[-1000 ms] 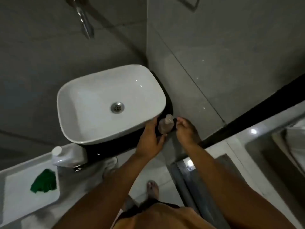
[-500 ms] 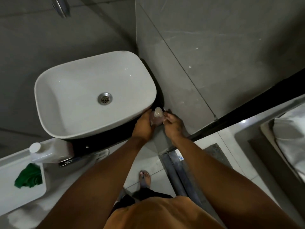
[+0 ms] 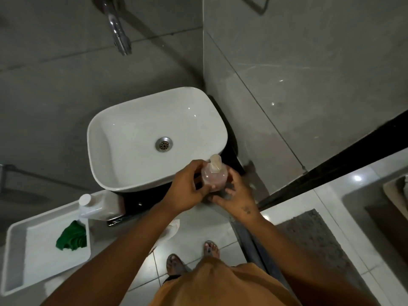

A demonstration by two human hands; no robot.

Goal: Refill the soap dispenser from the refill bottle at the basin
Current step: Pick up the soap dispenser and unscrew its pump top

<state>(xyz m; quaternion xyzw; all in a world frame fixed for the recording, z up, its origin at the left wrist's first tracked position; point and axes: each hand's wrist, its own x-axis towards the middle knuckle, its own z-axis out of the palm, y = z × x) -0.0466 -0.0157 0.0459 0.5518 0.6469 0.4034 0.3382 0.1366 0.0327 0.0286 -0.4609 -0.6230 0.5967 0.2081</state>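
Note:
A small clear soap dispenser (image 3: 214,176) with pinkish liquid and a pale pump head is held upright at the front right corner of the white basin (image 3: 123,138). My left hand (image 3: 187,188) wraps its left side. On its right and underneath, my right hand (image 3: 237,193) cups it. The white refill bottle (image 3: 97,207) with a white cap lies on the dark counter left of the basin's front edge, apart from both hands.
A chrome tap (image 3: 118,29) juts from the grey wall above the basin. A white tray (image 3: 17,257) with a green cloth (image 3: 71,237) sits at the lower left. The tiled side wall stands close on the right. My feet stand on white floor tiles below.
Both hands have lifted the dispenser off the counter corner and brought it nearer to me, with the pump head now clearly showing. The head view has shifted.

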